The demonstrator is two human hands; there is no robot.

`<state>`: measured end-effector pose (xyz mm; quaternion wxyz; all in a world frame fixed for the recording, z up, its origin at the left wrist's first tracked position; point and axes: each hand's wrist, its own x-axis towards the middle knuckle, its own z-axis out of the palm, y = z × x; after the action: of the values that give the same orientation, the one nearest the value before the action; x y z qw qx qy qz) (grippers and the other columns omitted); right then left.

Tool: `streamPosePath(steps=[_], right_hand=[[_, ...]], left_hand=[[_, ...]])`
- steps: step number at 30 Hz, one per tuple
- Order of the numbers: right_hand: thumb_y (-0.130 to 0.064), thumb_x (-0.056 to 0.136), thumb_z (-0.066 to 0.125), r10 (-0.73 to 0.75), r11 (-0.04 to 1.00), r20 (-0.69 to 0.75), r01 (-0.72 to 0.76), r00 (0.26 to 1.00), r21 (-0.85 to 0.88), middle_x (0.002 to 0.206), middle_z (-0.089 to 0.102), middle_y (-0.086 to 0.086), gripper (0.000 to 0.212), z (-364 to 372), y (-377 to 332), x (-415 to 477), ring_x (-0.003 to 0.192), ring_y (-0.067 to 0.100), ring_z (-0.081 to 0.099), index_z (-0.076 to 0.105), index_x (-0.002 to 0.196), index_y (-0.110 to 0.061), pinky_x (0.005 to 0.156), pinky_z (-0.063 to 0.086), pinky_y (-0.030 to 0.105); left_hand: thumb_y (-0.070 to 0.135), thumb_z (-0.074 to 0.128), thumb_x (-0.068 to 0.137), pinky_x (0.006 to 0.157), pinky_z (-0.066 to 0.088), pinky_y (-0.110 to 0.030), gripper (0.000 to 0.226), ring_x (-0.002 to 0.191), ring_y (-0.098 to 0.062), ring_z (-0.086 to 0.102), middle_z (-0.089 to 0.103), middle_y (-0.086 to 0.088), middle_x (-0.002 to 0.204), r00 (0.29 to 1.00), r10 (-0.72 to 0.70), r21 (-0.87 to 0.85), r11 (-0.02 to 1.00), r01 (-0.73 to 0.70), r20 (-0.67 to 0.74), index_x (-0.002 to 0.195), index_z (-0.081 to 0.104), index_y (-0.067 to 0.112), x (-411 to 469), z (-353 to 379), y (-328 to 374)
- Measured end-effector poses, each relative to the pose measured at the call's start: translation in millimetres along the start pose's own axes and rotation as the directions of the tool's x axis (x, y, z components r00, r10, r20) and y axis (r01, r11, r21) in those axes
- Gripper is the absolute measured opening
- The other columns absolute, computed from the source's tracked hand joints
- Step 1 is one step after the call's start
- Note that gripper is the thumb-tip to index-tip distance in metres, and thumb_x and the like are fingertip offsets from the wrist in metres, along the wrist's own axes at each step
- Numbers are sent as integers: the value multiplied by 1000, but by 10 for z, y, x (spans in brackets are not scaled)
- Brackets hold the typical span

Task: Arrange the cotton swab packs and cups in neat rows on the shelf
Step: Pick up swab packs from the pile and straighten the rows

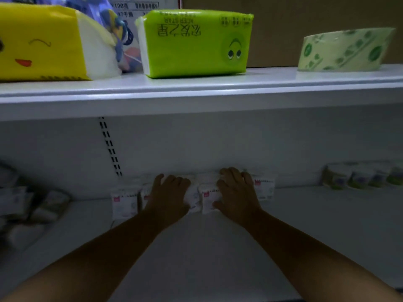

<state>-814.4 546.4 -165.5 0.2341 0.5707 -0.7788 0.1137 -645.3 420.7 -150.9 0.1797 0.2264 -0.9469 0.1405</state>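
Observation:
A row of white cotton swab packs (pixel 124 201) with small red marks stands against the back wall of the dim lower shelf (pixel 207 247). My left hand (pixel 169 192) lies flat over the packs left of centre, fingers spread. My right hand (pixel 236 190) rests on the packs (pixel 265 186) right of centre, fingers curled over their tops. Whether either hand grips a pack is unclear. Several cups (pixel 359 176) lie in a row at the far right of the same shelf.
Loose white packets (pixel 32 205) are heaped at the shelf's left end. The upper shelf (pixel 196 92) holds a yellow tissue pack (pixel 43 42), a green tissue pack (pixel 196 42) and a pale green roll (pixel 344 50).

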Motion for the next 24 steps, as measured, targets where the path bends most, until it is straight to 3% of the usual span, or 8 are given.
streamPosePath(steps=[3,6,12,14,16,18,20,24], right_hand=[[-49,38,83,4,1000,-6,-4,1000,0,109,63,11,57,-17,16,33,105,27,46,67,78,-12,83,29,41],[-49,35,84,10,999,42,-9,999,-40,107,64,14,60,-20,3,64,105,28,44,68,77,-9,83,29,42],[-59,32,85,32,993,196,-8,980,-122,109,67,16,72,-105,-62,-1,107,33,56,73,83,-11,88,43,53],[-67,55,72,52,992,227,-24,973,-122,121,62,19,73,-189,-70,-86,111,35,60,73,98,-8,94,42,55],[-64,86,33,12,996,247,9,969,-85,131,55,21,72,-299,-133,-141,119,36,54,68,109,-6,100,29,54],[-56,93,12,-93,991,190,110,977,-77,132,55,21,77,-414,-309,-129,123,35,48,68,110,-6,104,25,50],[-50,95,18,-229,968,140,240,963,-71,131,55,19,67,-519,-604,-52,124,32,41,69,109,-9,106,25,45],[-44,73,67,-335,941,201,337,920,29,140,45,17,49,-825,-1703,263,125,35,50,68,113,-15,97,47,47]], left_hand=[[43,84,50,93,43,-54,66,94,-25,63,66,-5,102,990,-67,77,995,58,126,106,64,16,-14,-35,44],[35,66,80,111,15,-50,62,126,-25,40,44,-4,136,971,-124,94,990,106,205,134,40,18,18,-84,83],[50,48,91,116,-3,-53,76,144,-23,11,17,-6,156,945,-152,70,988,138,290,148,14,15,-52,-241,104],[52,38,94,116,-7,-51,75,146,-22,1,7,-5,159,954,-147,33,989,143,263,151,6,15,-150,-348,49],[50,35,96,117,-8,-48,71,146,-20,-2,4,-4,159,961,-129,-24,990,140,245,151,6,16,-301,-500,-97],[49,34,97,117,-7,-43,69,146,-18,-4,2,-3,160,958,-114,-56,989,134,263,151,6,17,-539,-694,-380],[49,34,97,116,-7,-38,68,146,-15,-7,0,0,160,951,-134,-57,986,156,279,151,6,19,-862,-935,-783],[53,33,96,119,4,-36,68,147,-16,-3,2,0,160,909,-292,82,956,280,298,151,11,21,-1798,-1482,-1758]])
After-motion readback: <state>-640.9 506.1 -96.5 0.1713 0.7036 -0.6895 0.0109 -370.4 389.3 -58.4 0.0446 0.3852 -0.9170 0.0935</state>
